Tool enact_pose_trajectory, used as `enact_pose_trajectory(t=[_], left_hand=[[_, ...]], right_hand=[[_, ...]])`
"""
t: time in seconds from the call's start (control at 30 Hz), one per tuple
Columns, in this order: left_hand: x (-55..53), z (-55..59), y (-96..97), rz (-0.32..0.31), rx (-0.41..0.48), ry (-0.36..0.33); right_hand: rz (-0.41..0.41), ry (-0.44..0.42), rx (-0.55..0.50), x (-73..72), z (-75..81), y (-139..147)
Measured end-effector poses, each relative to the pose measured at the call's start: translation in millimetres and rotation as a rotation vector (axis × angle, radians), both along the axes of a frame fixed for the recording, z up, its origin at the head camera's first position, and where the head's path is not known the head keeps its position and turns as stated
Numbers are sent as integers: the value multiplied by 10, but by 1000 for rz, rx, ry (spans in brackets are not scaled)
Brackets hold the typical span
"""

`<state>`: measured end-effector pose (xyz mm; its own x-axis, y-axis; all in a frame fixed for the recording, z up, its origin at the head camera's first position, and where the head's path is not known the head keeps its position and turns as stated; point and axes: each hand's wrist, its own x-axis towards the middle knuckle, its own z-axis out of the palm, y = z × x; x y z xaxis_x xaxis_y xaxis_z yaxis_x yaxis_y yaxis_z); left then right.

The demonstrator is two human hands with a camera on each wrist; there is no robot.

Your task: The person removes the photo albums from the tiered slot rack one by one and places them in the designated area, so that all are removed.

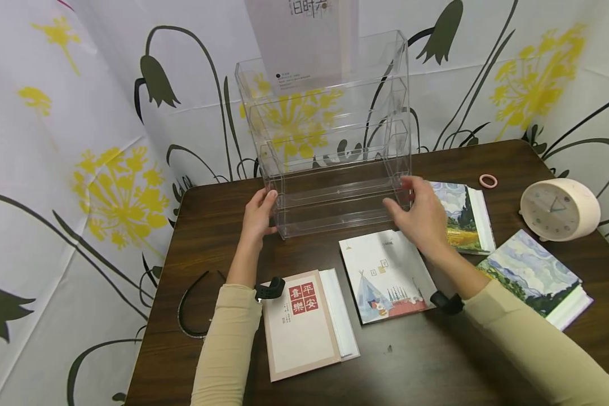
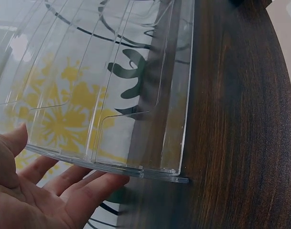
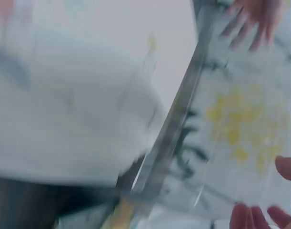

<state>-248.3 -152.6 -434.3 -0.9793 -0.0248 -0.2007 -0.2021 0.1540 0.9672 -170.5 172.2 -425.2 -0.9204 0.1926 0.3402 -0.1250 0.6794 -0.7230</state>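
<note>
A clear acrylic tiered rack (image 1: 335, 194) stands at the back of the table. My left hand (image 1: 260, 211) is at its lower left side, the thumb toward the front. In the left wrist view, the fingers (image 2: 95, 191) extend under the clear side edge, touching it, and the thumb stands apart from them. At the rack's lower right side is my right hand (image 1: 421, 214), thumb and fingers spread with a gap between them. A large pale book (image 1: 307, 51) with Chinese print stands in the rack's top tier. The right wrist view is blurred.
In front lie a beige book (image 1: 299, 338) with red characters and a white book (image 1: 380, 282) with a tent picture. Two landscape-covered books (image 1: 457, 217) lie at the right, beside a round clock (image 1: 550, 208) and a pink ring (image 1: 488, 180). A black headband (image 1: 182, 316) lies left.
</note>
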Motion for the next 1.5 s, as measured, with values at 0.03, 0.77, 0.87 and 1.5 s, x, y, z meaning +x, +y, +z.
enact_pose_trajectory(t=[0.03,0.77,0.87,1.5], left_hand=[[1,-4,-2,0,-4,1],[18,22,18,-2,-15,4],[18,16,18,-3,-13,3],[-30,86,19,162,56,138]], right_hand=[[-37,2,6,-76,-3,51],[95,-322,-13,-650,46,351],[94,-350,-4,-659,46,352],[76,-373,-10,-695,8,348]])
